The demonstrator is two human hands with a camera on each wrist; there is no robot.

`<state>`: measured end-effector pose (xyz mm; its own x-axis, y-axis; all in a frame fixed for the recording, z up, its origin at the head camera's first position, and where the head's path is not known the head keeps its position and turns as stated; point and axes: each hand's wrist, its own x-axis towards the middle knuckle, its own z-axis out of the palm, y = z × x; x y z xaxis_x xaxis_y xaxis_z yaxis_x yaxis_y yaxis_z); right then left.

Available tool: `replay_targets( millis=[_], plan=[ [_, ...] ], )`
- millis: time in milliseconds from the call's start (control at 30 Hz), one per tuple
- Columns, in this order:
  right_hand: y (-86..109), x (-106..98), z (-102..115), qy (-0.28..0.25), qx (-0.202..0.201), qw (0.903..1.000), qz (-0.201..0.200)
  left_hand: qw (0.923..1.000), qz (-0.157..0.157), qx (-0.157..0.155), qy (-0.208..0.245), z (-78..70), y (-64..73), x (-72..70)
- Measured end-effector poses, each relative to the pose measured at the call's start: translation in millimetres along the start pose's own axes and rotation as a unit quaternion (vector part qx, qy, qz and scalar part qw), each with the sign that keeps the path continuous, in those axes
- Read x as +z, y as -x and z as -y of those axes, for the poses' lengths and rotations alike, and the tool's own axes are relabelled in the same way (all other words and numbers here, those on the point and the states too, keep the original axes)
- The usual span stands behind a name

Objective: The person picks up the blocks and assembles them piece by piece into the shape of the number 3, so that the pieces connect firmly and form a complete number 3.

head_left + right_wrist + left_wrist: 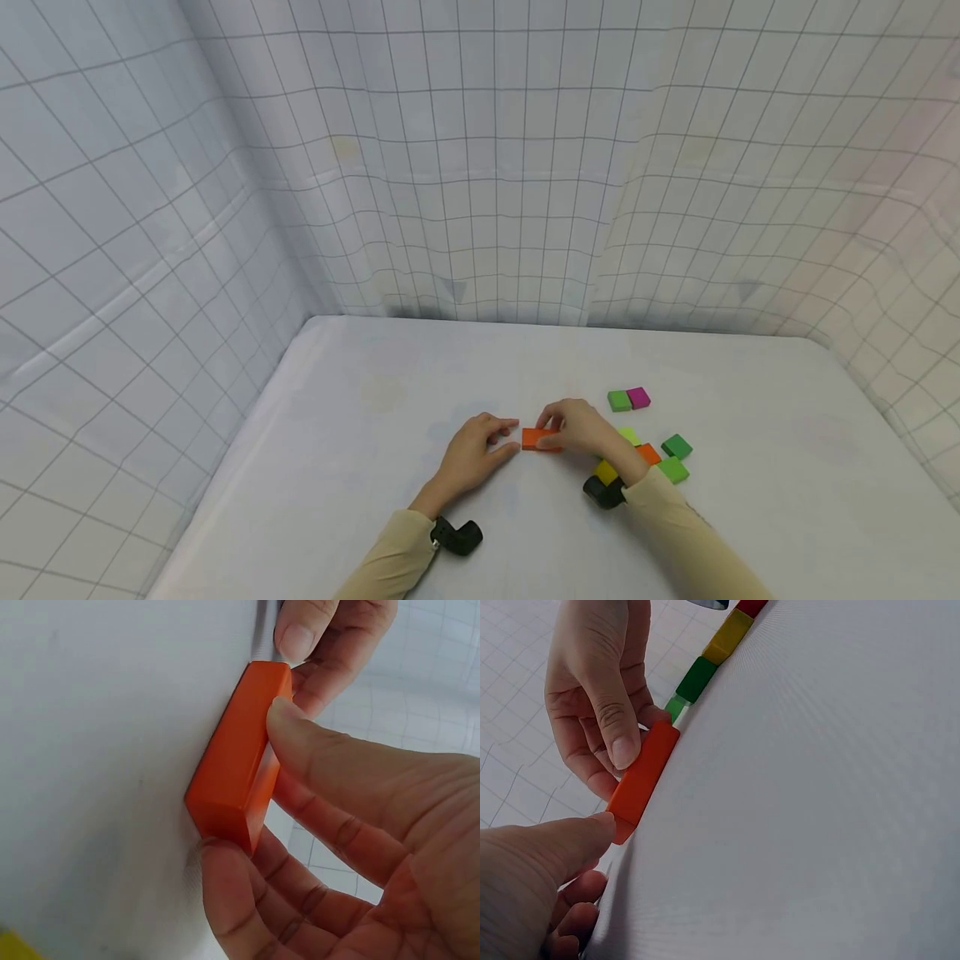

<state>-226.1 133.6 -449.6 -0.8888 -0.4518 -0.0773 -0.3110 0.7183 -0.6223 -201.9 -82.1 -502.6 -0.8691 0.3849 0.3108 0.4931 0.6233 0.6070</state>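
A rectangular orange block (529,439) lies on the white table, near the middle of the head view. My right hand (579,427) grips it from the right, thumb on one long side and fingers round the other side and the near end, as the right wrist view shows. My left hand (471,452) is at the block's left end with thumb and fingers parted. In the left wrist view the left thumb (577,840) overlaps that end of the orange block (646,772).
Right of the hands lie light green (619,402) and magenta (639,398) blocks side by side. Nearer the right forearm are dark green (677,447), green (673,471), orange (648,453), yellow (606,472) and lime (629,435) blocks. White gridded curtains (465,167) enclose the table (360,467).
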Motion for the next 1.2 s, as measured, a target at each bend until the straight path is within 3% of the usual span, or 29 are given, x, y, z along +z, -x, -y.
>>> replay_targets(
  millis=[667,867,1100,1200],
  plan=[
    [9.1,2.6,-1.7,-0.024,-0.017,0.9996,-0.006,1.0000,0.006,-0.004,-0.004,-3.4,0.8,-0.1],
    [19.4,-8.9,-10.0,-0.037,-0.039,0.9969,-0.057,0.9999,0.001,-0.004,-0.013,-3.4,1.4,2.2],
    [35.5,-31.3,-30.3,-0.029,-0.018,0.9938,-0.106,0.9998,-0.003,-0.009,-0.017,-3.0,1.8,4.0],
    [42.2,-39.4,-38.1,-0.011,-0.003,0.9945,-0.104,0.9998,-0.005,-0.009,-0.017,-2.7,2.1,3.7]
  ],
)
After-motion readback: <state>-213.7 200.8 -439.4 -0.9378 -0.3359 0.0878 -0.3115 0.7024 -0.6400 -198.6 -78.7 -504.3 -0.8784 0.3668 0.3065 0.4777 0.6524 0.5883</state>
